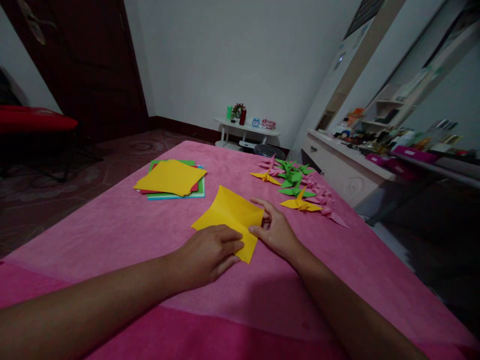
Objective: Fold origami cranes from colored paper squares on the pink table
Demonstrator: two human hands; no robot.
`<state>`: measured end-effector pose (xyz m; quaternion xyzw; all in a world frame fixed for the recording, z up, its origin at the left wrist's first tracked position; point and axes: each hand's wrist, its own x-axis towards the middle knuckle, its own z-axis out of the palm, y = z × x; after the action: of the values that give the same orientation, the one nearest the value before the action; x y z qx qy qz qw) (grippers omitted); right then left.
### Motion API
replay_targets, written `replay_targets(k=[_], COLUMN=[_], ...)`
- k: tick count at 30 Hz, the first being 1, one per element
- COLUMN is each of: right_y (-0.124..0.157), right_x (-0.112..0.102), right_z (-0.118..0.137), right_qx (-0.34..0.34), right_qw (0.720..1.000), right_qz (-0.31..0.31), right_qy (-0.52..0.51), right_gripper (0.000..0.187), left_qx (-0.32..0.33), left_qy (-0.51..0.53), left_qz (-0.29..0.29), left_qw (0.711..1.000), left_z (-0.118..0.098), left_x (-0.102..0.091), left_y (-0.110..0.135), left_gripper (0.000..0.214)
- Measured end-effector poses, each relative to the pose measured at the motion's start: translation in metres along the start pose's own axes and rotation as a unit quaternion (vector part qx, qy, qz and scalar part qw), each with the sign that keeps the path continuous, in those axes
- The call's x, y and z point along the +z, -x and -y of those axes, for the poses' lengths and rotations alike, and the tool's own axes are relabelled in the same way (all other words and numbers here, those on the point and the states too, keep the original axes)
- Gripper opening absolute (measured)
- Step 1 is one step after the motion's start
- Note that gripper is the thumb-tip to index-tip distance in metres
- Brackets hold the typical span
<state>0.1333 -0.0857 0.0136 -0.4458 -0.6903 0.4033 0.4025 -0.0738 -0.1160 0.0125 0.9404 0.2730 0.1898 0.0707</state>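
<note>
A yellow sheet of paper point(228, 212) lies on the pink cloth point(112, 235), partly folded with a crease across it. My left hand point(210, 255) rests palm down on the sheet's near edge, fingers pressed flat on it. My right hand point(275, 230) pinches the sheet's right corner between thumb and fingers.
A stack of coloured paper sheets point(172, 180), yellow on top, lies at the back left. Several folded paper cranes point(296, 190) in yellow, green and pink sit at the right. A white side table point(245, 131) and a cluttered dresser point(360, 160) stand beyond.
</note>
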Motion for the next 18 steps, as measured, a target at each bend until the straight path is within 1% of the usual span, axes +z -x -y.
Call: replay_targets(k=[4,6,8,10,13,16,18], right_y=[0.0004,0.0004,0.0009,0.0016,0.0024,0.0023,0.002], right_x=[0.0008,0.0006,0.0006,0.001,0.0024,0.004,0.005], right_z=[0.0023,0.0013,-0.0007,-0.0027,-0.0042,-0.0053,-0.0067], right_qx=[0.002,-0.006,-0.018,-0.027,-0.036,-0.039,-0.036], right_qw=[1.0,0.999,0.995,0.99,0.986,0.983,0.983], right_qz=[-0.003,-0.012,-0.018,-0.017,-0.012,-0.012,-0.013], right_qy=[0.024,0.052,0.097,0.137,0.165,0.181,0.181], right_gripper=[0.065,0.061,0.052,0.038,0.02,0.011,0.01], left_qx=[-0.002,-0.003,-0.003,-0.005,-0.008,-0.027,-0.043], left_qy=[-0.002,-0.004,-0.005,-0.002,0.016,0.032,0.027], left_qz=[0.002,0.004,0.006,0.006,0.005,-0.007,-0.017], left_qw=[1.0,1.0,1.0,1.0,1.0,0.999,0.999], left_z=[0.0003,0.0005,0.0006,0.0005,0.0012,0.0052,0.01], left_x=[-0.0003,-0.0003,-0.0003,-0.0007,-0.0024,-0.0038,-0.0037], left_y=[0.0001,0.0006,0.0013,0.002,0.0019,-0.0008,-0.0033], left_gripper=[0.031,0.032,0.033,0.033,0.034,0.035,0.034])
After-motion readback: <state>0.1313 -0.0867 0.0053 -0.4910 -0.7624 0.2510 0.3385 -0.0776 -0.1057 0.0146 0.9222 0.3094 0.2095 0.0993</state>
